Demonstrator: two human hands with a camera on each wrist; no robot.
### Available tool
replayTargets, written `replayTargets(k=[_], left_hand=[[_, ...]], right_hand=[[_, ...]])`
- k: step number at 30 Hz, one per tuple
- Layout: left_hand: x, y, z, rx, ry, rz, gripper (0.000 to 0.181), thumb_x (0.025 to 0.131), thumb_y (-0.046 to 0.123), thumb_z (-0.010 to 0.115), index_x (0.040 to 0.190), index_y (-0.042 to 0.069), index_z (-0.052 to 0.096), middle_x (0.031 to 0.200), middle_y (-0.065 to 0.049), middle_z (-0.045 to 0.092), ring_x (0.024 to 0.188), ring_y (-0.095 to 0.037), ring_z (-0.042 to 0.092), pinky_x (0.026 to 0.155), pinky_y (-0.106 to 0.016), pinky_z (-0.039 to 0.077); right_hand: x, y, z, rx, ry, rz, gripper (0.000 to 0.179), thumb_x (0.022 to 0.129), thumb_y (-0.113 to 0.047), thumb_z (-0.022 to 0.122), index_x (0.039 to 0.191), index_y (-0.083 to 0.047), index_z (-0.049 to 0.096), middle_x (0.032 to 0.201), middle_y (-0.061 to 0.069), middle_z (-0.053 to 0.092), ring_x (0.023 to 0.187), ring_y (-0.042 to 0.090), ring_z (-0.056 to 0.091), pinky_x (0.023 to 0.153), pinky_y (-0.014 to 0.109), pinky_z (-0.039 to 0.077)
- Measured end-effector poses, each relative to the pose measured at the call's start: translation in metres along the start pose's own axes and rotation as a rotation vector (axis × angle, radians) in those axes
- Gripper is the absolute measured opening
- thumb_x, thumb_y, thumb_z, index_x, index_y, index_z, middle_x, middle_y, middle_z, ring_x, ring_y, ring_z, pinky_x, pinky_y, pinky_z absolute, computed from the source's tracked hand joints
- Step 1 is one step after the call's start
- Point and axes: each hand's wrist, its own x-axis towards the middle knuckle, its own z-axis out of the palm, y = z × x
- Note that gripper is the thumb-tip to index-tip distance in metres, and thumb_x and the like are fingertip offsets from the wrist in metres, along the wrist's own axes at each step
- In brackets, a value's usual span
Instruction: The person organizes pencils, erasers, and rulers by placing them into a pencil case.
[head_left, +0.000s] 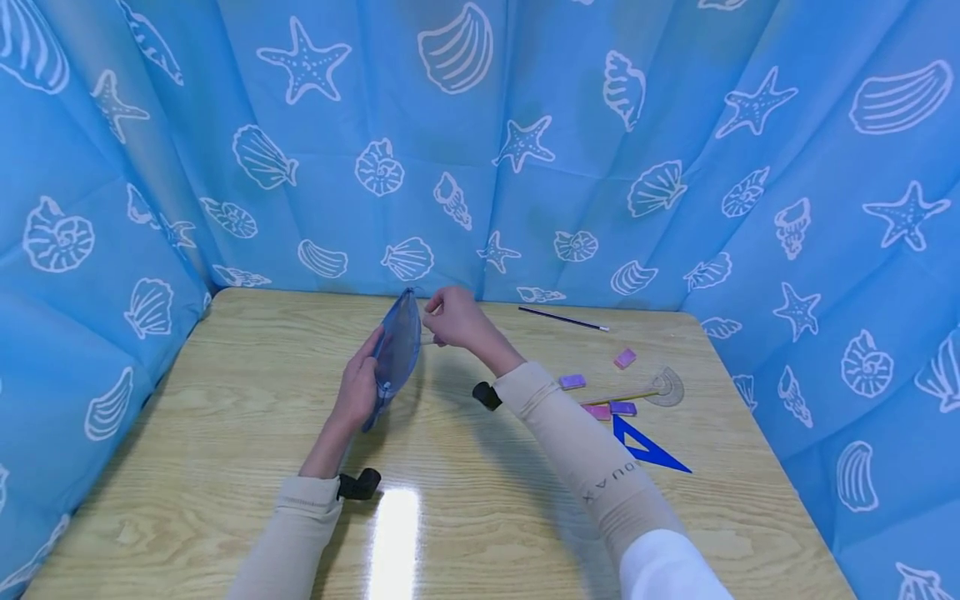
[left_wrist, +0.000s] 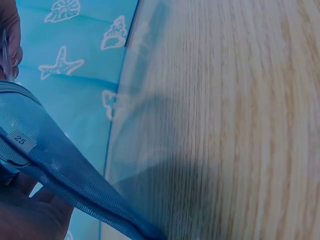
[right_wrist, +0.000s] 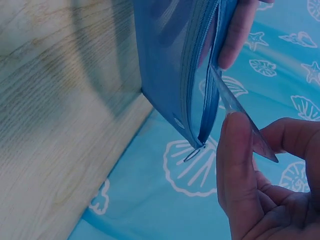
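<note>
A person's left hand holds a blue mesh pouch on edge at the far middle of a wooden bench, its grip clamped on the pouch's side, thumb in front and fingers behind. The pouch's zip is undone. The right hand pinches a thin clear plastic piece between thumb and fingers, one end at the pouch's open mouth; how far inside it reaches is unclear. To the right, a dark pencil lies near the back edge, with a pink block and a purple block nearer. Beyond the right sleeve, a thin stick meets a clear protractor; a second pink block and a second purple block sit just below it, above a blue triangle. The sleeve crosses in front, partly covering the stick and second pink block. A shell-patterned blue curtain surrounds the back and sides.
</note>
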Motion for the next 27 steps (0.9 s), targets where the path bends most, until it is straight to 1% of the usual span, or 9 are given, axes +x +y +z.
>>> replayTargets(k=[2,5,7,11,14,17,19,25,27], left_hand=[[0.0,0.0,0.0,0.0,-0.005,0.002,0.061,0.1,0.005,0.021,0.162,0.005,0.023,0.16,-0.019,0.039,0.154,-0.035,0.024,0.124,-0.052,0.023],[-0.001,0.001,0.0,-0.013,-0.01,0.007,0.061,0.101,0.005,0.019,0.162,0.005,0.022,0.161,-0.019,0.038,0.154,-0.034,0.023,0.125,-0.052,0.021],[0.0,0.001,0.0,-0.019,-0.01,0.008,0.061,0.101,0.005,0.019,0.162,0.006,0.022,0.161,-0.018,0.038,0.154,-0.033,0.022,0.126,-0.051,0.019],[0.0,0.001,0.002,-0.039,-0.006,0.011,0.061,0.1,0.005,0.019,0.161,0.004,0.023,0.16,-0.019,0.038,0.154,-0.034,0.025,0.124,-0.052,0.023],[0.0,0.002,0.002,-0.058,-0.009,0.008,0.062,0.099,0.004,0.019,0.161,0.004,0.023,0.161,-0.019,0.038,0.153,-0.035,0.025,0.123,-0.054,0.025],[0.0,0.003,0.003,-0.075,-0.015,0.004,0.062,0.1,0.004,0.017,0.161,0.004,0.022,0.161,-0.02,0.037,0.153,-0.037,0.026,0.123,-0.056,0.026],[0.0,0.004,0.003,-0.087,-0.016,0.005,0.061,0.1,0.004,0.017,0.161,0.004,0.022,0.161,-0.02,0.036,0.152,-0.037,0.027,0.122,-0.056,0.027],[0.001,0.005,0.004,-0.096,-0.017,0.001,0.061,0.101,0.005,0.016,0.161,0.004,0.022,0.161,-0.022,0.036,0.151,-0.039,0.028,0.122,-0.057,0.028],[0.0,0.005,0.004,-0.096,-0.018,0.001,0.061,0.101,0.005,0.016,0.161,0.003,0.022,0.161,-0.022,0.036,0.151,-0.04,0.029,0.122,-0.057,0.027]], right_hand=[[0.0,-0.002,0.001,-0.012,-0.003,0.006,0.028,0.102,-0.012,0.055,0.124,0.004,0.062,0.069,0.01,0.066,0.061,0.018,0.067,0.067,0.031,0.057],[0.002,-0.003,0.003,-0.034,-0.008,0.014,0.026,0.102,-0.012,0.056,0.121,0.004,0.063,0.072,0.009,0.067,0.061,0.016,0.067,0.068,0.03,0.059],[0.003,-0.005,0.004,-0.042,-0.013,0.021,0.025,0.101,-0.011,0.056,0.119,0.004,0.063,0.082,0.014,0.071,0.06,0.015,0.067,0.068,0.03,0.06],[0.004,-0.007,0.005,-0.035,-0.027,0.037,0.022,0.099,-0.007,0.056,0.115,0.006,0.064,0.096,0.022,0.072,0.058,0.014,0.064,0.064,0.029,0.061],[0.005,-0.008,0.006,-0.03,-0.032,0.04,0.019,0.099,-0.008,0.057,0.11,0.006,0.064,0.087,0.017,0.07,0.056,0.013,0.063,0.065,0.033,0.062],[0.006,-0.008,0.007,-0.029,-0.034,0.037,0.016,0.099,-0.008,0.058,0.106,0.005,0.065,0.076,0.012,0.067,0.054,0.013,0.062,0.072,0.041,0.063],[0.007,-0.008,0.008,-0.033,-0.034,0.035,0.016,0.099,-0.009,0.059,0.104,0.005,0.065,0.073,0.012,0.066,0.054,0.014,0.062,0.075,0.043,0.063],[0.007,-0.009,0.011,-0.084,-0.023,0.03,0.015,0.099,-0.01,0.06,0.1,0.002,0.068,0.072,0.011,0.068,0.056,0.015,0.065,0.064,0.03,0.06],[0.006,-0.009,0.011,-0.085,-0.023,0.031,0.014,0.099,-0.01,0.06,0.1,0.001,0.068,0.071,0.011,0.067,0.056,0.015,0.065,0.064,0.029,0.06]])
